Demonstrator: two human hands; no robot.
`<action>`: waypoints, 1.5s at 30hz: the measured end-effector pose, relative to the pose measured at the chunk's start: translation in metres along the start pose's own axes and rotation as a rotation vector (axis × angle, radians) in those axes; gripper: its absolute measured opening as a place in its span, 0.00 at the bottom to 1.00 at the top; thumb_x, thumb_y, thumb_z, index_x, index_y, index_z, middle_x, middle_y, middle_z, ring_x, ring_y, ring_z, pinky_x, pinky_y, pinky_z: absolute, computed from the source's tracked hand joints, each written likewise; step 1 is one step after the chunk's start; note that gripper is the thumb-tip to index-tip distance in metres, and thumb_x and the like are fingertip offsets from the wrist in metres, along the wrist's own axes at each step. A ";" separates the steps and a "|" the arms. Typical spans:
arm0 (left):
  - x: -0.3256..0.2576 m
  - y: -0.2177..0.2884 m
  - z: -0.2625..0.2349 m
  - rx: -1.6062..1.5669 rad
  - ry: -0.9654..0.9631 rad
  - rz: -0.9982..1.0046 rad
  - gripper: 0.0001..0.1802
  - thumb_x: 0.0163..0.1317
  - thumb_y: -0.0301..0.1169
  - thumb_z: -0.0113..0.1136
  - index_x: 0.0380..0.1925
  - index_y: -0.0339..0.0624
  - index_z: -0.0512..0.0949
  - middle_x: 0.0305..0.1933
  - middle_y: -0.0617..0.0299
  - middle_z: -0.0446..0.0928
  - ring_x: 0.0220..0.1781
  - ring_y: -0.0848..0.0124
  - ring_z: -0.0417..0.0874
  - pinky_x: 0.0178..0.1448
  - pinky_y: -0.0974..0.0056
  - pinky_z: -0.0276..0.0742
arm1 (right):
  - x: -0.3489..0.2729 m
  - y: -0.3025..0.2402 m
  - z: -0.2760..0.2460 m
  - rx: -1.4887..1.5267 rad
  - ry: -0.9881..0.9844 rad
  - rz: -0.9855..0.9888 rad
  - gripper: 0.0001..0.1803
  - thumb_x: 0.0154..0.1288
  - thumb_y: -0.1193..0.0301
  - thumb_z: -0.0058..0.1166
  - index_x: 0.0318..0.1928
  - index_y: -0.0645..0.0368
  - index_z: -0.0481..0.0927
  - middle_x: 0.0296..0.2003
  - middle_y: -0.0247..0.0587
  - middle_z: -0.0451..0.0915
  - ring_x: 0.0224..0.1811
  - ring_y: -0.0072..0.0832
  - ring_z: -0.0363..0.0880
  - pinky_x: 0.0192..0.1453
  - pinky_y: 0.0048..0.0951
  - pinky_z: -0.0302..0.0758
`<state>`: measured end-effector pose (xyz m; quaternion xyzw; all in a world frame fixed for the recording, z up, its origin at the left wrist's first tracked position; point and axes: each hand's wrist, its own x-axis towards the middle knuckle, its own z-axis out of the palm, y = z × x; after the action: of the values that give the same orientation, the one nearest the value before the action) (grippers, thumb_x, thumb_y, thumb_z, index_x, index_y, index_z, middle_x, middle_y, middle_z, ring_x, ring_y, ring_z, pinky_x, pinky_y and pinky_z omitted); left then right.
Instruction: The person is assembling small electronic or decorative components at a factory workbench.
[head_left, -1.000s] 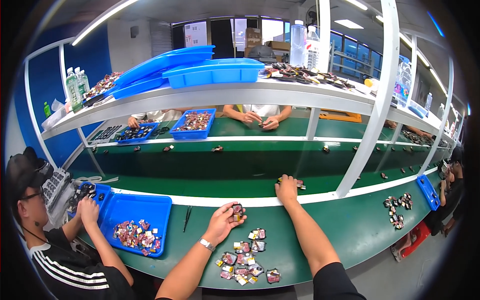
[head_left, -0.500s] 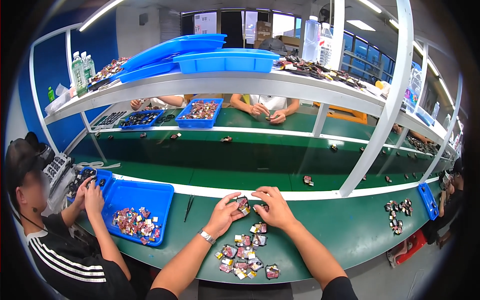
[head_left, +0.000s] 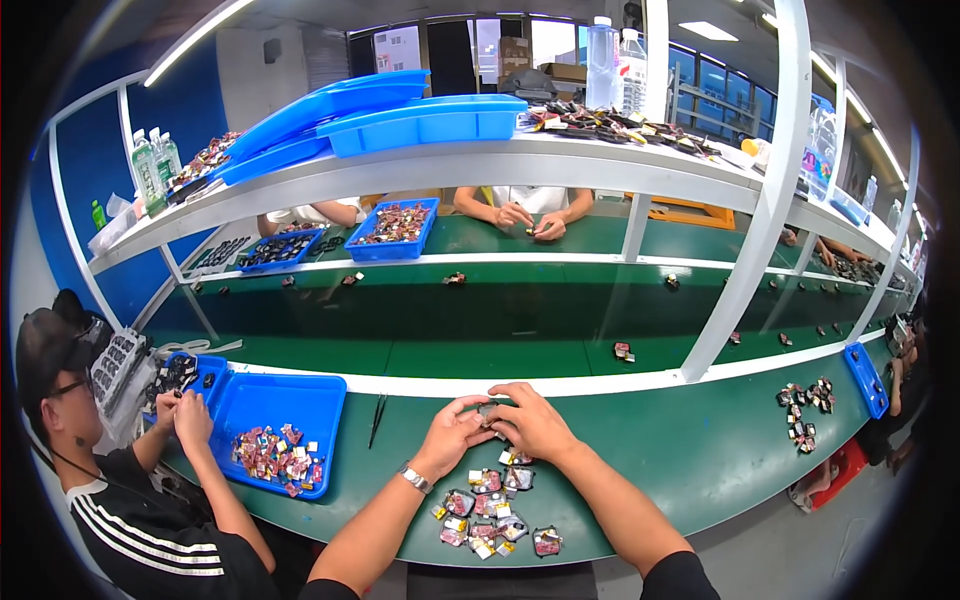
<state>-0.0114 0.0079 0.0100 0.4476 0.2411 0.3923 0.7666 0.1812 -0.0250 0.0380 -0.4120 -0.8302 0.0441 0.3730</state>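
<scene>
Hands meet over the green bench (head_left: pixel 700 450): left hand (head_left: pixel 452 432) and right hand (head_left: pixel 530 420) both pinch one small dark part (head_left: pixel 489 409) between fingertips. It looks light, rigid, probably delicate; best held by its edges. More parts (head_left: pixel 485 505) lie just below.

Parts pile (head_left: pixel 490 512) on bench before hands; tweezers (head_left: pixel 377 419) left of it; tray (head_left: pixel 275 425) farther left.

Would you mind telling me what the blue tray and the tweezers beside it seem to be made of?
The shallow blue tray looks like moulded plastic: uniform colour, soft sheen, rounded rim. The thin dark tweezers lying on the green table are probably metal, though too small to confirm.
</scene>
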 end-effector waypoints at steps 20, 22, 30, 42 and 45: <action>-0.001 0.003 0.001 -0.026 -0.112 -0.048 0.19 0.71 0.23 0.46 0.61 0.39 0.65 0.56 0.54 0.75 0.57 0.68 0.78 0.61 0.61 0.76 | -0.007 -0.010 0.006 0.215 0.125 0.200 0.05 0.57 0.71 0.61 0.34 0.57 0.83 0.53 0.40 0.76 0.59 0.40 0.71 0.59 0.37 0.72; 0.000 0.000 -0.003 -0.019 -0.120 -0.036 0.18 0.71 0.24 0.46 0.61 0.39 0.66 0.55 0.55 0.75 0.57 0.68 0.78 0.62 0.61 0.76 | -0.007 -0.012 0.008 0.207 0.132 0.201 0.06 0.57 0.71 0.61 0.35 0.56 0.84 0.53 0.40 0.76 0.59 0.40 0.71 0.58 0.37 0.73; 0.000 -0.002 -0.003 -0.063 -0.106 -0.036 0.18 0.71 0.24 0.45 0.60 0.38 0.66 0.54 0.55 0.76 0.56 0.68 0.78 0.61 0.60 0.76 | -0.009 -0.014 0.013 0.171 0.166 0.202 0.08 0.54 0.74 0.62 0.37 0.58 0.85 0.51 0.39 0.78 0.57 0.39 0.72 0.57 0.35 0.75; 0.002 -0.009 -0.007 -0.037 -0.022 0.017 0.15 0.70 0.25 0.51 0.56 0.38 0.68 0.52 0.53 0.78 0.54 0.66 0.80 0.61 0.58 0.78 | -0.005 -0.018 0.020 0.195 0.216 0.161 0.09 0.53 0.76 0.62 0.37 0.56 0.86 0.52 0.39 0.78 0.57 0.39 0.73 0.58 0.36 0.74; 0.004 -0.010 -0.005 -0.059 -0.026 0.036 0.15 0.70 0.24 0.51 0.56 0.38 0.68 0.51 0.53 0.78 0.53 0.66 0.80 0.60 0.58 0.78 | -0.006 -0.017 0.022 0.110 0.248 0.181 0.09 0.53 0.76 0.62 0.37 0.57 0.86 0.52 0.39 0.79 0.57 0.40 0.73 0.59 0.37 0.74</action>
<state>-0.0089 0.0102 -0.0016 0.4343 0.2116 0.4071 0.7752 0.1583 -0.0350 0.0257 -0.4665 -0.7335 0.0718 0.4891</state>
